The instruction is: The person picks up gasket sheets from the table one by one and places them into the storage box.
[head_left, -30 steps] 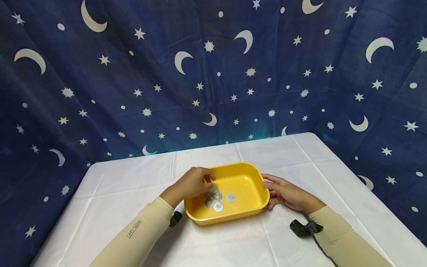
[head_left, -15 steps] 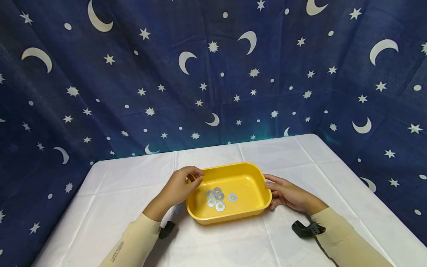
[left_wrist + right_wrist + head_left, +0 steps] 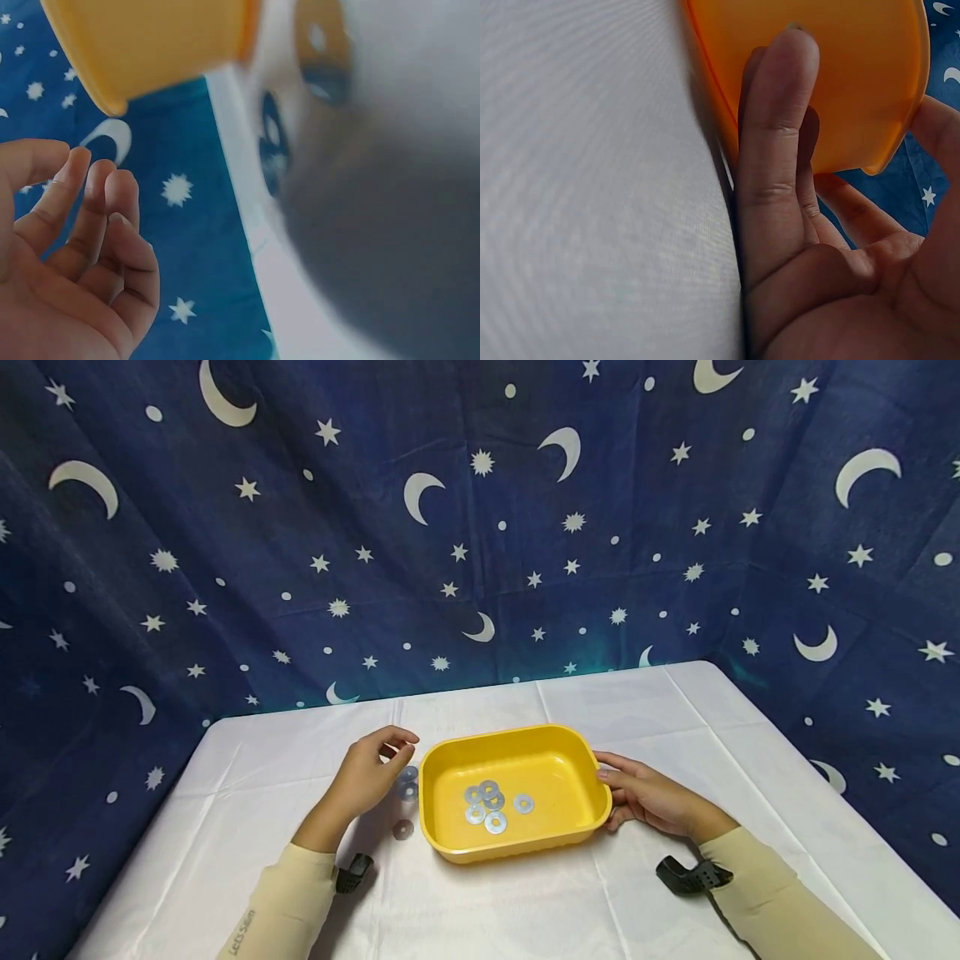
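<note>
Dark blue moon-and-star cloth backdrop (image 3: 480, 527) behind and around a table under a creased white tablecloth (image 3: 600, 702).

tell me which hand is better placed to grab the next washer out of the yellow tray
Left, probably. The left hand hovers free beside the yellow tray, by washers on the cloth; the right hand steadies the tray's other end.

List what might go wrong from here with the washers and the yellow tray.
1. The left hand hovers beside the yellow tray with fingers loosely curled; whether it pinches a washer cannot be told, and a thin flat one could slip.
2. The washers on the tablecloth lie close to the tray wall, so a tray nudge could slide over them.
3. The right hand only rests straight fingers against the tray's side, so the tray may shift.
</note>
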`<state>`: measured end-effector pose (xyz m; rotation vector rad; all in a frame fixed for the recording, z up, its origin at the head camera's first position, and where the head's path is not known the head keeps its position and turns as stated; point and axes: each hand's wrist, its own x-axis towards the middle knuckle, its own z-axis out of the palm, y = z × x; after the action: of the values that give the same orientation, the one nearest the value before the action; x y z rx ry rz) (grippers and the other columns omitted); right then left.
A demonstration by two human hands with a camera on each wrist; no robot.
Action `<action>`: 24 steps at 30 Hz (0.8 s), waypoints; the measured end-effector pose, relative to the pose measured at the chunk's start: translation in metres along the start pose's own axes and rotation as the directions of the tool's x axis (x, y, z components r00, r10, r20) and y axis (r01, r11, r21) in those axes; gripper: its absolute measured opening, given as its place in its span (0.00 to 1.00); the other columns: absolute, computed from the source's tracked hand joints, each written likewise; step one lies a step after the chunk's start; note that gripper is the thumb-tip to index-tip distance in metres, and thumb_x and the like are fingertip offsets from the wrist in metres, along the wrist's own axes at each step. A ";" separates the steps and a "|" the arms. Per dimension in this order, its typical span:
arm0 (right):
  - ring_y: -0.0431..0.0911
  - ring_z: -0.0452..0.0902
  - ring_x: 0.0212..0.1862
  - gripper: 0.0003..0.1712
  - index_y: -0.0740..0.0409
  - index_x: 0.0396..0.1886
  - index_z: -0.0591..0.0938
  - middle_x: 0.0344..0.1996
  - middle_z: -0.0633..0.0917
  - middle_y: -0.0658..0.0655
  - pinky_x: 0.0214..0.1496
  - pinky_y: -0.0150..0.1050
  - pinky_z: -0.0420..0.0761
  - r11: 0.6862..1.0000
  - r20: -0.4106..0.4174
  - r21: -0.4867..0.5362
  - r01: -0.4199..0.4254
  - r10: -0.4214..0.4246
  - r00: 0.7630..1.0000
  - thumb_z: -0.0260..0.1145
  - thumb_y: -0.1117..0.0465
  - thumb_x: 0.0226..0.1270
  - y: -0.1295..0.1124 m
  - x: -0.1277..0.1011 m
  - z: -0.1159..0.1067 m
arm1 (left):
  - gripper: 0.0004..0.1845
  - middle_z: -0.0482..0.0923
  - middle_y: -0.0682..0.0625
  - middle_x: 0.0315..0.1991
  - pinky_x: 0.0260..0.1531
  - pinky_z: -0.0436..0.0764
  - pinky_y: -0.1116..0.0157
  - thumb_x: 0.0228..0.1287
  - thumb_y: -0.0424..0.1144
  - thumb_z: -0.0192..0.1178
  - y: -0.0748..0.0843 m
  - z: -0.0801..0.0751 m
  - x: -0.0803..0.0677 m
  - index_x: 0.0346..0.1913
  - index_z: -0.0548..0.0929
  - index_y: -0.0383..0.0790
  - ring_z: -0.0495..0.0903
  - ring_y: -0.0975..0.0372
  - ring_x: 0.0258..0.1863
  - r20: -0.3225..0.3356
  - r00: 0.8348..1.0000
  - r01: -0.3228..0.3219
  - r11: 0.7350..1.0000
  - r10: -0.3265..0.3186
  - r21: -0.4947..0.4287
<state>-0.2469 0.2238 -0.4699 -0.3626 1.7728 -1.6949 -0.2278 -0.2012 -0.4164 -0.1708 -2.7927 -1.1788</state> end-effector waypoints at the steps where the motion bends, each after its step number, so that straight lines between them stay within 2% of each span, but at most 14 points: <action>1: 0.49 0.86 0.40 0.41 0.60 0.81 0.44 0.52 0.85 0.62 0.43 0.42 0.87 1.000 -0.002 -0.001 0.001 -0.001 1.000 0.49 0.49 0.81 0.000 0.000 0.000 | 0.11 0.83 0.47 0.43 0.37 0.83 0.64 0.71 0.40 0.59 -0.003 0.000 0.001 0.52 0.84 0.43 0.81 0.55 0.42 0.004 1.000 0.007 1.000 -0.007 0.012; 8: 0.49 0.86 0.39 0.41 0.60 0.81 0.44 0.51 0.86 0.61 0.42 0.41 0.87 1.000 -0.003 0.008 -0.004 0.004 1.000 0.50 0.49 0.81 0.000 0.000 0.000 | 0.10 0.83 0.47 0.39 0.31 0.79 0.68 0.71 0.39 0.60 -0.021 0.000 0.007 0.50 0.84 0.41 0.80 0.58 0.36 0.041 0.998 0.049 0.997 -0.051 0.055; 17: 0.47 0.86 0.37 0.40 0.62 0.80 0.42 0.48 0.86 0.60 0.41 0.40 0.87 0.999 0.036 0.032 0.026 -0.027 0.999 0.48 0.51 0.82 0.000 -0.001 -0.001 | 0.09 0.82 0.47 0.37 0.30 0.78 0.69 0.67 0.32 0.62 -0.032 0.004 0.012 0.49 0.84 0.40 0.76 0.60 0.30 0.118 0.991 0.048 0.992 -0.062 0.119; 24: 0.48 0.86 0.37 0.40 0.61 0.80 0.43 0.49 0.86 0.61 0.41 0.40 0.87 1.000 0.026 0.021 0.018 -0.019 0.999 0.48 0.50 0.82 0.000 -0.001 -0.001 | 0.11 0.80 0.49 0.34 0.28 0.75 0.69 0.64 0.33 0.65 -0.031 0.008 0.017 0.49 0.84 0.42 0.73 0.60 0.28 0.201 0.969 0.107 0.979 -0.142 0.174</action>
<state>-0.2467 0.2247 -0.4698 -0.3916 1.7374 -1.7123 -0.2492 -0.2163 -0.4416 -0.1146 -3.1134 -1.0048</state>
